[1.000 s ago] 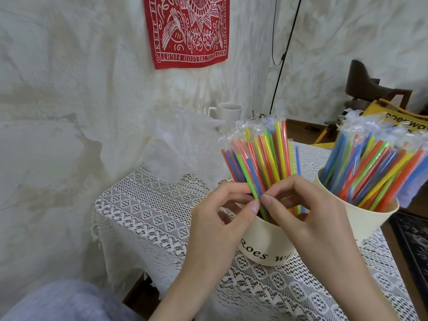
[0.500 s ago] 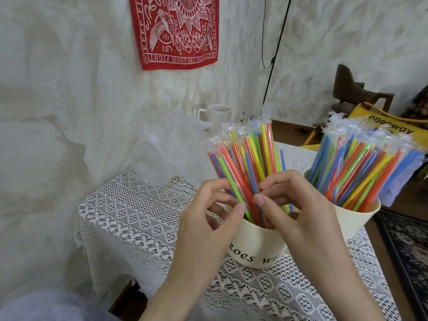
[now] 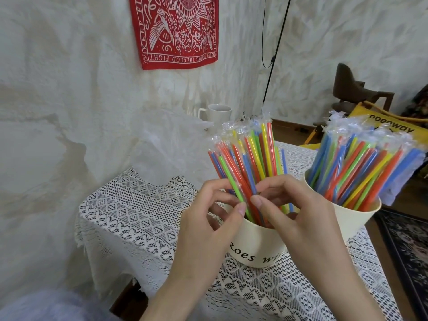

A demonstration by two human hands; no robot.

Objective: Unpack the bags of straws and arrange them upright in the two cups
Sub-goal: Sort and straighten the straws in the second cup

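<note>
Both hands work the straws standing in the near cup. Left hand and right hand each have fingers curled, pinching stems just above the rim.

Risk: wrappers look slick; a sideways tug could fan the bundle out or tip the cup. The far cup leans full near the table edge.

Lace cloth, rough white wall, red banner, mug.

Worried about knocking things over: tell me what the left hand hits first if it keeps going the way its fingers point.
The left hand points up and right, into the straws in the near cup, which its fingertips already pinch. Depth beyond them is unclear.
</note>
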